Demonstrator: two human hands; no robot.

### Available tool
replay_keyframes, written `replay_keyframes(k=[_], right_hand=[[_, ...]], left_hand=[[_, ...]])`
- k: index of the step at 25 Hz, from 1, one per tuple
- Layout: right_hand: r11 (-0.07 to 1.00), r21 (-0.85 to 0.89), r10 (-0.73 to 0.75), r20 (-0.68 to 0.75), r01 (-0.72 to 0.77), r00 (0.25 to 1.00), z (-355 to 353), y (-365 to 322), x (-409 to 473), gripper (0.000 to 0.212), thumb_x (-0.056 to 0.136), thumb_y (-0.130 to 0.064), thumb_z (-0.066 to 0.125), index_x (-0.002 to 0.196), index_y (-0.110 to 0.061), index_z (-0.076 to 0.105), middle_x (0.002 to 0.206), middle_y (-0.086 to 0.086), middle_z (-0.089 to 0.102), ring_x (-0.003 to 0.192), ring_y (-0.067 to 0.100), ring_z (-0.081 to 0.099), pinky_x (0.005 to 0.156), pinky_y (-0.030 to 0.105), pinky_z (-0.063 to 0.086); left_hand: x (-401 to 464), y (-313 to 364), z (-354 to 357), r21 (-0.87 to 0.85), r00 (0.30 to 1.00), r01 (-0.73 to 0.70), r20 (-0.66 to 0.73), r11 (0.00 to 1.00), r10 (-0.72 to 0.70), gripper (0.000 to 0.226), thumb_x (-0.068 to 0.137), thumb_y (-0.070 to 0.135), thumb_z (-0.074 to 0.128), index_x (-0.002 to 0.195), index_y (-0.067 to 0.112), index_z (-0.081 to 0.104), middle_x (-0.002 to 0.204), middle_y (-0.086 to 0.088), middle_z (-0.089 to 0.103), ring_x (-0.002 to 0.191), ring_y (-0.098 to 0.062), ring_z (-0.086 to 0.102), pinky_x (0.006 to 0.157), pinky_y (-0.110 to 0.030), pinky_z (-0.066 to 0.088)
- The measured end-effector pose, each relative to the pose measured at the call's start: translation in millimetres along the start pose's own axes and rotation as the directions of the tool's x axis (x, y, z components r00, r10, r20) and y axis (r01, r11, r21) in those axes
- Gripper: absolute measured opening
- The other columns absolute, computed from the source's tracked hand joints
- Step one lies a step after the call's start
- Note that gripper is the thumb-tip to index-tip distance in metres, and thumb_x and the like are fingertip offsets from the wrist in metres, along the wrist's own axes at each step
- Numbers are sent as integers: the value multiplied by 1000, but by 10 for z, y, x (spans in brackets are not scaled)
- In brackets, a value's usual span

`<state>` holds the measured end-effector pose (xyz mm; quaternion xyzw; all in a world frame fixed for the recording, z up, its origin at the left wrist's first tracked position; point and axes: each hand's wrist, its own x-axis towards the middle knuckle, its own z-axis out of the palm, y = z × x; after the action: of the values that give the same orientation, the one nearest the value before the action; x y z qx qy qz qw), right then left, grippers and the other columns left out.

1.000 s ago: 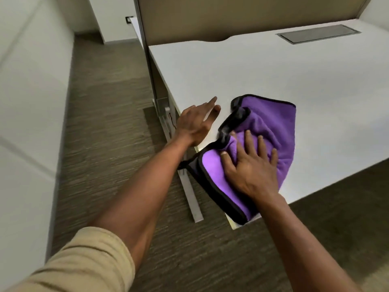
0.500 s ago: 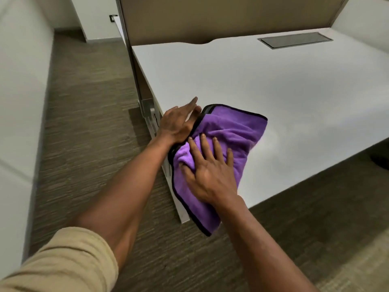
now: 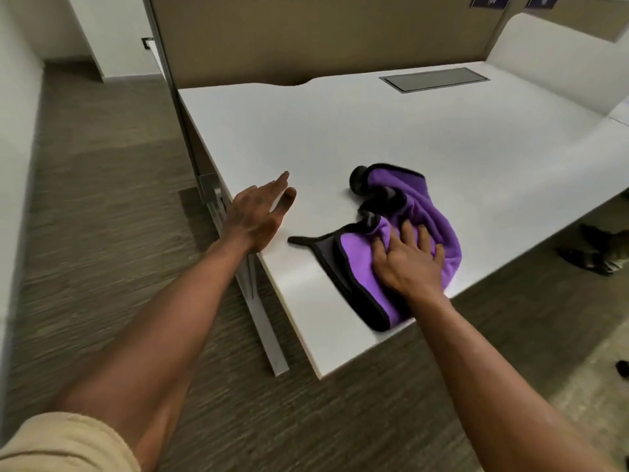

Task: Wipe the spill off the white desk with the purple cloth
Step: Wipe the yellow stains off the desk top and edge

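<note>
The purple cloth (image 3: 422,212), edged in black, lies bunched on the white desk (image 3: 340,131) near its front left corner. My right hand (image 3: 408,260) presses flat on the cloth's near part, fingers spread over the folds. My left hand (image 3: 262,212) rests at the desk's left edge, fingers straight and together, holding nothing, a hand's width left of the cloth. No spill shows on the desk surface.
A tan partition panel (image 3: 323,35) stands along the desk's far side. A grey cable hatch (image 3: 434,79) is set in the desk at the back right. The desk leg (image 3: 262,321) stands on the carpet (image 3: 102,206) below. Dark shoes (image 3: 592,257) lie under the desk's right side.
My right hand has slid the cloth rightwards, away from the left edge and fully onto the desk. My left hand, which touched the cloth half a second ago, is now apart from it.
</note>
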<state>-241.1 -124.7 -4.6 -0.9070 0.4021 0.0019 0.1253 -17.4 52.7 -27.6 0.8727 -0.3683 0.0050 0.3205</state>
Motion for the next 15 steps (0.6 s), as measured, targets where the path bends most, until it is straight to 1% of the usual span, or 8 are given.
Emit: replay_keyframes(k=[2,3,5,7,9,11,12,15], right_hand=[[1000,29,-3,-17,3,1000,66,-243,52,61,105,-56,15,163,-38,9,174,0,5,160,30,-4,126,58,-8],[998,35,-45,-22,46,999,116,-384,11,61,105,-56,14,163,-39,7,174,0,3,160,30,-5,126,58,-9],[977,40,-210,-23,210,977,210,-627,-200,62,104,-60,11,162,-42,2,174,-3,-4,160,29,-8,125,58,-12],[930,46,-365,-20,366,931,271,-673,-471,61,102,-62,9,161,-47,-1,173,-9,-4,160,24,-8,126,56,-12],[907,39,-419,-32,420,908,284,-472,-662,58,102,-64,8,159,-53,-2,173,-14,1,160,18,-5,127,50,-9],[932,8,-361,-53,362,931,234,-187,-618,58,102,-65,7,158,-55,2,172,-16,6,160,15,-2,128,45,-7],[952,-16,-305,-59,305,950,199,-65,-507,60,101,-65,9,159,-52,8,172,-14,8,160,16,0,128,45,-6],[988,-56,-147,-33,145,989,28,52,24,63,103,-60,16,162,-38,20,174,-4,11,160,22,5,128,52,-2]], left_hand=[[10,-6,-2,-23,1000,24,-2,999,-24,83,90,83,4,156,39,28,153,10,49,140,-19,44,122,-43,25],[24,-6,-8,-25,1000,28,0,999,-28,84,90,83,4,156,39,30,153,9,50,140,-19,45,122,-42,26],[44,-6,-26,-12,1000,13,24,1000,-13,86,89,81,5,157,35,32,154,7,49,143,-16,43,123,-41,24],[36,17,-43,-3,999,-5,36,1000,5,88,88,79,6,157,31,33,156,5,46,146,-13,40,123,-40,23],[16,48,-52,-5,1000,-12,12,1000,12,85,90,76,8,156,30,36,155,4,47,144,-14,41,122,-40,25],[1,49,-53,5,1000,-25,-9,1000,25,85,91,78,6,156,32,36,155,4,47,143,-17,43,121,-40,27],[-5,37,-52,19,999,-36,-4,999,36,87,90,80,2,156,33,35,156,3,47,143,-18,42,121,-41,27],[8,27,-46,20,999,-47,18,999,46,92,88,81,-5,158,33,31,157,2,45,146,-14,38,123,-40,23]])
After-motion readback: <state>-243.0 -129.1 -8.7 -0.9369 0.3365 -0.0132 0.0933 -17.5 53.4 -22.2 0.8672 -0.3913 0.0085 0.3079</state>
